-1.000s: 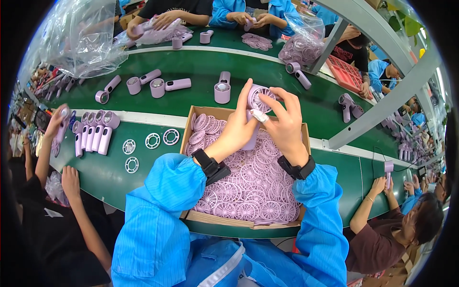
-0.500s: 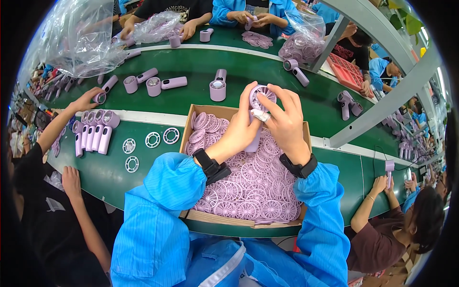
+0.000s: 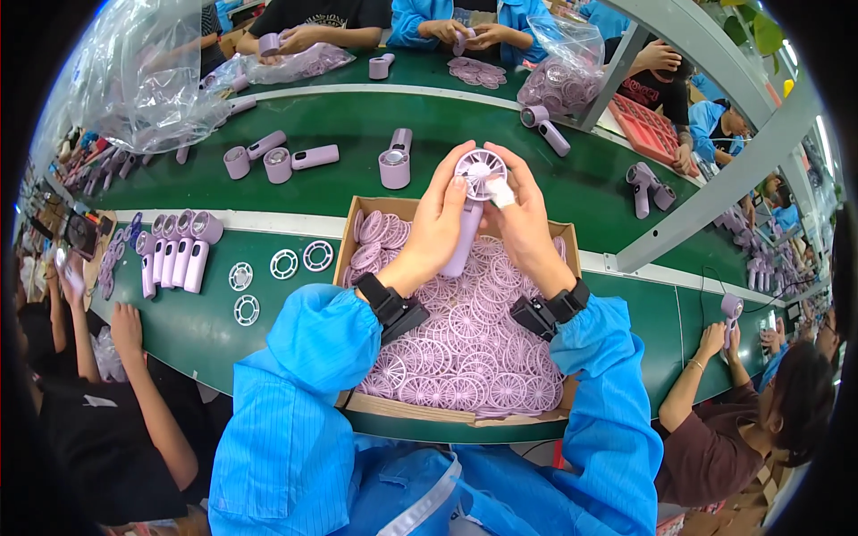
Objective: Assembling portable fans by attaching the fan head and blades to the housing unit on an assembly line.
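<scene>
A lilac handheld fan (image 3: pixel 460 239) is held up over the box, its round spoked grille facing me and its handle slanting down to the left. My left hand (image 3: pixel 431 225) is closed round the left side of the fan's head, thumb at the rim. My right hand (image 3: pixel 529 228) grips the head from the right. Something white, like a wrap (image 3: pixel 500 190), covers a right-hand digit beside the grille. Below both hands, an open cardboard box (image 3: pixel 350 234) is filled with loose lilac fan grilles (image 3: pixel 474 317).
Several lilac fans (image 3: pixel 183 250) lie in a row on the green table at left, near white rings (image 3: pixel 283 263). More fans (image 3: pixel 394 161) sit on the belt (image 3: pixel 357 112) ahead. A grey metal post (image 3: pixel 697 196) slants at right. Co-workers sit on both sides and opposite.
My hands have turned the fan so its grille and handle show more, and my fingers have moved off the grille to its sides. The left co-worker's arm has drawn back with a fan.
</scene>
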`<action>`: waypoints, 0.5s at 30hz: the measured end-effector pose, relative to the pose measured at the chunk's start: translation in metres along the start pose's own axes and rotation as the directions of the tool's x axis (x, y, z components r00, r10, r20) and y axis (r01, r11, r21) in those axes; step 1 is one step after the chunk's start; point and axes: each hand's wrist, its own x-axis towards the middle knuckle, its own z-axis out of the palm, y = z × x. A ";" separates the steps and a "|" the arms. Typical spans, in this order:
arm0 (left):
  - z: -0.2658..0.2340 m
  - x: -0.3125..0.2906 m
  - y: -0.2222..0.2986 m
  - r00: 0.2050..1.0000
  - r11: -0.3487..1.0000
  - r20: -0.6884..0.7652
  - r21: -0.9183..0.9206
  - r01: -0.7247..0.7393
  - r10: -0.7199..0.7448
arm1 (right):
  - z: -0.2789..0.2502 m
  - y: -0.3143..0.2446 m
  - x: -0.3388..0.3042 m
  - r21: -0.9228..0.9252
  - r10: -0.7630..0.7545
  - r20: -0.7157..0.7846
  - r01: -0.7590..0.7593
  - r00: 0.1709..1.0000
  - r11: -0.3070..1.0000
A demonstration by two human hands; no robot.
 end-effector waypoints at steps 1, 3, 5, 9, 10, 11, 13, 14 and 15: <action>0.001 -0.002 0.005 0.999 0.998 0.016 -0.053 0.046 -0.046 | -0.002 -0.002 0.002 0.008 0.003 -0.009 -0.003 1.000 1.000; 0.002 -0.001 0.008 0.995 0.990 0.041 -0.104 0.093 -0.089 | -0.004 -0.002 0.005 0.015 0.003 -0.022 -0.003 1.000 1.000; 0.005 0.002 0.006 0.999 0.995 0.054 0.099 -0.010 0.004 | 0.001 0.000 0.006 -0.154 -0.182 -0.056 0.172 0.982 0.973; 0.003 0.005 0.005 0.967 0.971 -0.097 -0.035 0.235 -0.238 | -0.003 -0.018 0.023 -0.142 0.200 0.022 -0.195 0.980 0.971; 0.001 0.008 0.004 0.913 0.917 -0.138 -0.167 0.361 -0.384 | -0.006 -0.023 0.031 -0.110 0.419 0.068 -0.410 0.906 0.905; -0.002 0.010 -0.001 0.913 0.916 -0.128 -0.165 0.365 -0.386 | -0.018 -0.022 0.047 -0.108 0.416 0.059 -0.409 0.907 0.906; -0.011 0.014 -0.019 0.910 0.932 -0.236 -0.205 0.297 -0.342 | -0.062 -0.008 0.098 -0.799 0.268 0.102 -0.081 0.958 0.596; -0.013 0.018 -0.023 0.902 0.939 -0.293 -0.225 0.258 -0.318 | -0.091 0.002 0.123 -0.906 0.215 0.113 0.012 0.970 0.424; -0.012 0.020 -0.025 0.900 0.939 -0.296 -0.229 0.258 -0.319 | -0.117 0.010 0.147 -0.969 0.163 0.138 0.099 0.977 0.226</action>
